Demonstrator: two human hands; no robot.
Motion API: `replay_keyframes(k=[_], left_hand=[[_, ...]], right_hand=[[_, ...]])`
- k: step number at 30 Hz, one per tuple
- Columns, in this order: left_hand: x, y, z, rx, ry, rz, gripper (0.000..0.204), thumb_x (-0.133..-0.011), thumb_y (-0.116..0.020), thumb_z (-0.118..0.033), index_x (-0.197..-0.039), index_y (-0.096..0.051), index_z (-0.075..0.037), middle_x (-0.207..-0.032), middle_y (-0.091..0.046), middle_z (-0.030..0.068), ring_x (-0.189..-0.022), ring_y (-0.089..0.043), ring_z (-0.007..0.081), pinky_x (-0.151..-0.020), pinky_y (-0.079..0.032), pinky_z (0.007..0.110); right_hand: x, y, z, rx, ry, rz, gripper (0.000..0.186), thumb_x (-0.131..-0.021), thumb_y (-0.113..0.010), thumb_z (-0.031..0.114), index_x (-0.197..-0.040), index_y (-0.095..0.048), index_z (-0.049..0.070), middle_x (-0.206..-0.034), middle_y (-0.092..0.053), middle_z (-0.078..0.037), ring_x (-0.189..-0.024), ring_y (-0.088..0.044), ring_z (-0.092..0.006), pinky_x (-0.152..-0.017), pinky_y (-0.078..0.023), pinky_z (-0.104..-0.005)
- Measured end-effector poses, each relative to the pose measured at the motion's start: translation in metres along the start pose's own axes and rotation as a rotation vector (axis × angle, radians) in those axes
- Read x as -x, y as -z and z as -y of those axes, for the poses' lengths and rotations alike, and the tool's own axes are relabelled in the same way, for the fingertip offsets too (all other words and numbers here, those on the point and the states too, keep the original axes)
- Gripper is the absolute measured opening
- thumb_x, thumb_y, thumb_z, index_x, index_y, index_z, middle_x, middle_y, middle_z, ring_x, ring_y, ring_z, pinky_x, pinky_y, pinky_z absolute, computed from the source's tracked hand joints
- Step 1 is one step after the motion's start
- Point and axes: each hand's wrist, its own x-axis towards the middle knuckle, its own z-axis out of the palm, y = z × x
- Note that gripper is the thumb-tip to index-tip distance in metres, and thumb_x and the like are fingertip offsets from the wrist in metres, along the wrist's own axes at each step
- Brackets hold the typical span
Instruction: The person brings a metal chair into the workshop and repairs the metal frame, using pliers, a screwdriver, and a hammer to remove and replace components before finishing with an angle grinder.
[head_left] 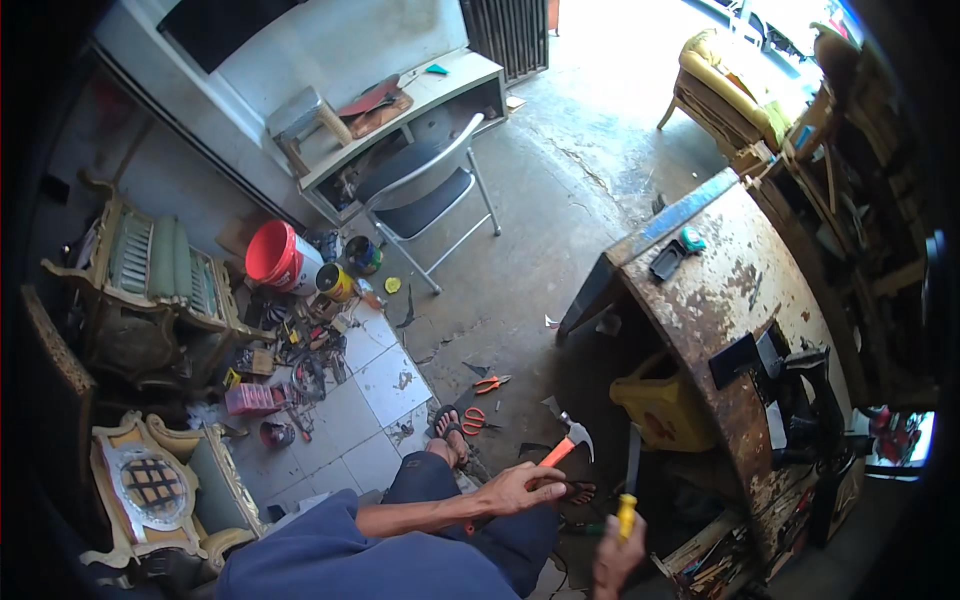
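My left hand (515,492) grips a claw hammer (560,450) by its orange handle, resting over my dark-clad legs with the steel head pointing up and away. Lower right, my right hand (618,560) is closed on a yellow-handled tool (629,510) with a long, flat steel blade held upright, near a yellow plastic container (670,425) under the worn table. On the floor by my sandaled foot lie orange-handled scissors (474,421) and orange pliers (491,383).
A worn table (720,260) holds a tape measure and dark items. A folding chair (430,200) stands ahead, beside a low shelf (470,68). A red-and-white bucket (272,258), scattered tools and carved chair frames (160,490) crowd the left. A yellow upholstered armchair (720,85) sits back right.
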Motion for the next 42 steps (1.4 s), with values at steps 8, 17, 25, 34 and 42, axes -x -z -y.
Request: replay_keyframes(k=[8, 17, 25, 34, 42], left_hand=[[0.054, 0.187, 0.023, 0.386, -0.188, -0.699, 0.037, -0.097, -0.06, -0.04, -0.096, -0.064, -0.003, -0.085, -0.063, 0.005, -0.075, -0.058, 0.0145, -0.063, -0.046, 0.032], [0.058, 0.301, 0.03, 0.114, -0.297, -0.643, 0.03, -0.092, -0.055, -0.02, -0.107, -0.065, 0.004, -0.113, -0.059, 0.0181, -0.099, -0.062, 0.0204, -0.087, -0.049, 0.032], [-0.078, 0.418, 0.105, 1.56, 0.205, -1.111, 0.021, -0.096, -0.054, -0.021, -0.103, -0.066, -0.006, -0.081, -0.067, 0.0071, -0.071, -0.065, 0.0191, -0.058, -0.053, 0.03], [-0.191, 0.47, 0.122, 2.073, 0.125, -1.19, 0.027, -0.1, -0.057, -0.034, -0.101, -0.064, -0.008, -0.081, -0.064, 0.0036, -0.07, -0.061, 0.019, -0.061, -0.052, 0.034], [-0.211, 0.494, 0.096, 1.899, 0.303, -1.258, 0.028, -0.1, -0.056, -0.029, -0.11, -0.064, -0.003, -0.091, -0.066, 0.0073, -0.081, -0.065, 0.0228, -0.07, -0.053, 0.035]], right_hand=[[-0.013, -0.201, 0.201, -0.478, 0.221, 0.832, 0.035, -0.102, -0.053, 0.026, -0.117, -0.066, -0.003, -0.111, -0.066, -0.013, -0.101, -0.063, -0.0179, -0.089, -0.05, -0.0322], [-0.087, -0.332, 0.362, -0.412, -0.145, 1.13, 0.042, -0.102, -0.051, 0.041, -0.113, -0.063, 0.002, -0.105, -0.069, -0.008, -0.097, -0.064, -0.0157, -0.087, -0.05, -0.0299], [-0.29, -0.444, 0.51, 0.03, 0.096, 0.931, 0.04, -0.103, -0.046, 0.029, -0.134, -0.045, 0.004, -0.073, -0.058, -0.007, -0.056, -0.057, -0.0171, -0.052, -0.046, -0.0367], [-0.359, -0.556, 0.563, 0.617, 0.181, 1.379, 0.046, -0.099, -0.048, 0.023, -0.141, -0.045, 0.003, -0.086, -0.068, -0.024, -0.073, -0.068, -0.0411, -0.066, -0.051, -0.0466], [-0.366, -0.573, 0.528, 0.719, 0.283, 1.37, 0.042, -0.101, -0.046, 0.026, -0.139, -0.048, 0.009, -0.074, -0.065, -0.023, -0.066, -0.068, -0.0371, -0.061, -0.051, -0.0481]])
